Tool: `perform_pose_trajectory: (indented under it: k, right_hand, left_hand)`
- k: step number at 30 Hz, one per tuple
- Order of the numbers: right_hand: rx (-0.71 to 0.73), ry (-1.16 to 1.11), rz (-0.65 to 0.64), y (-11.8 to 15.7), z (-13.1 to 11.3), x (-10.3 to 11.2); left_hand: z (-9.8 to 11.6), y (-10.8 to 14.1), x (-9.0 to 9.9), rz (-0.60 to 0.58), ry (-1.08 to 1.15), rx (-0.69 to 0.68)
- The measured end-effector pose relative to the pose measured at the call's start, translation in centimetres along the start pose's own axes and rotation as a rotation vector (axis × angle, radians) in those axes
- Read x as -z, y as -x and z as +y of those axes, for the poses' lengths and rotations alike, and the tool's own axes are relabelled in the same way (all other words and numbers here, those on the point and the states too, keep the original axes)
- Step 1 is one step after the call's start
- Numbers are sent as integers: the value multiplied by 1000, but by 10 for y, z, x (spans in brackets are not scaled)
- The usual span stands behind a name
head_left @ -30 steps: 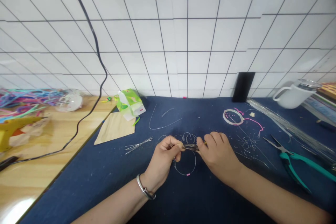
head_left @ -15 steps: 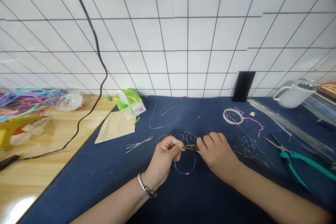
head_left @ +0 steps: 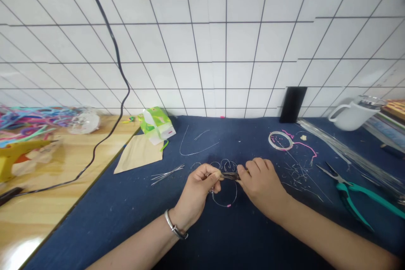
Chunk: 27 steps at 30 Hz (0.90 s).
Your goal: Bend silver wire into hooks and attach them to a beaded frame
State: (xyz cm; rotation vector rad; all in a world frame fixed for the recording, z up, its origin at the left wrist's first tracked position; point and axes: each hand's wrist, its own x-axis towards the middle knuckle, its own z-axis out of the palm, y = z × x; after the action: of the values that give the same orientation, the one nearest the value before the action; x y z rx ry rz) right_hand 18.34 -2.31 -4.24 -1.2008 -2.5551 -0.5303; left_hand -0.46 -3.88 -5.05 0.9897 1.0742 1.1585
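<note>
My left hand (head_left: 201, 185), with a silver bangle on its wrist, pinches a thin wire loop (head_left: 236, 196) near its top. Small pink beads (head_left: 228, 206) sit at the bottom of the loop, which hangs below my fingers. My right hand (head_left: 261, 183) is closed around small dark pliers (head_left: 230, 175), whose jaws reach to my left fingertips. The wire end between jaws and fingertips is too small to make out. Behind my hands, several curved wire pieces (head_left: 226, 164) lie on the dark blue cloth (head_left: 152, 228).
Straight wires (head_left: 167, 174) and a beige cloth piece (head_left: 139, 154) lie left. On the right are green-handled pliers (head_left: 346, 185), a round bead dish (head_left: 281, 140), wire scraps (head_left: 297, 175), a wire bundle (head_left: 351, 156) and a white mug (head_left: 351, 114). A yellow glue gun (head_left: 15, 152) is far left.
The hanging loop has shifted slightly right and up, its pink beads with it. Both hands keep nearly the same place and hold.
</note>
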Motion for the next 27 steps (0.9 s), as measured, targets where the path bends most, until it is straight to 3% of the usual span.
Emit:
perform_pose_trajectory:
  k: [13,27]
  right_hand:
    - [20,94,57,1,1,1]
    - [18,74,97,-2,1,4]
  left_hand:
    - [2,0,1,11,81,101]
    - [5,-2,2,-1,101,74]
